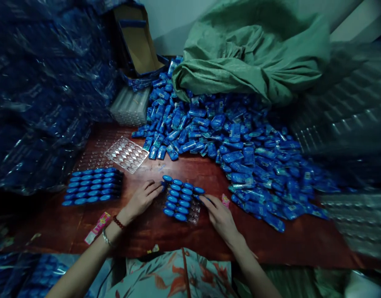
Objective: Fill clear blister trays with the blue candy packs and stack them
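A clear plastic tray (194, 212) lies on the red-brown table in front of me, partly filled with two columns of glossy blue oval packs (184, 197). At the tray's upper left, my left hand (145, 198) has its fingers closed around a small blue pack (162, 186). On the opposite side, my right hand (219, 214) pinches at another blue pack (198, 190) by the tray's upper right edge. Farther left sits a stack of filled trays (94, 185) topped with blue ovals. Behind it lies an unfilled clear tray (127, 154).
A large heap of blue packs (234, 145) spreads beyond my hands, beneath a green cloth sack (249, 62). Clear trays are stacked at back left (131, 103) and at right (358, 219). Wrapped blue bundles (44, 91) tower on the left. A pink strip (97, 227) lies near my left wrist.
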A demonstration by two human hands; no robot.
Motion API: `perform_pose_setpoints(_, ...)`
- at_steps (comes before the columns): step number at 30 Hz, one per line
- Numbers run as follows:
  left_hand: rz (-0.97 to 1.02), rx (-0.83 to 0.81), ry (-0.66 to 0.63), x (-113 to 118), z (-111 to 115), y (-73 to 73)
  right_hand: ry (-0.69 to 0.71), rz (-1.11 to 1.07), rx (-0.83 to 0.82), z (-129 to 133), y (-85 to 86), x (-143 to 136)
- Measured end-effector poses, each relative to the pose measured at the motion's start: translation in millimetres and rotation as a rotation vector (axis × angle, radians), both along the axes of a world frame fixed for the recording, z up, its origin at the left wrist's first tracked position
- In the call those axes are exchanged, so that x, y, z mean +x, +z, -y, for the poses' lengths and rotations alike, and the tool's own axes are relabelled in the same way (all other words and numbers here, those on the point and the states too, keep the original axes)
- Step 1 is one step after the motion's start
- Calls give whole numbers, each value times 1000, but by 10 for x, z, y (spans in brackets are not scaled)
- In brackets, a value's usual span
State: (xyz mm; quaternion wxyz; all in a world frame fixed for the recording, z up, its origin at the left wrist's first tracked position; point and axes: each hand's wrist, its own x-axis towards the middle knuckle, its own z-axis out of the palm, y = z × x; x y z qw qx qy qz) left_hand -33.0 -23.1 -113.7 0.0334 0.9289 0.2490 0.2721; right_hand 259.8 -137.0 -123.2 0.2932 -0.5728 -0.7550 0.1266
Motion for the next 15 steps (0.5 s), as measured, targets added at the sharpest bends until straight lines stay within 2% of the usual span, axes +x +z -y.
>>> perform_pose_setpoints(5, 5, -45, -53, 40, 4, 7, 27, -71, -85, -105, 175, 81)
perform_pose_setpoints(9, -51, -109, -40, 101, -7, 30, 9, -168, -118, -112, 270, 107)
perform_pose_setpoints(15, -260, -230, -96, 155, -101, 215, -347, -304, -164, 17, 289, 130)
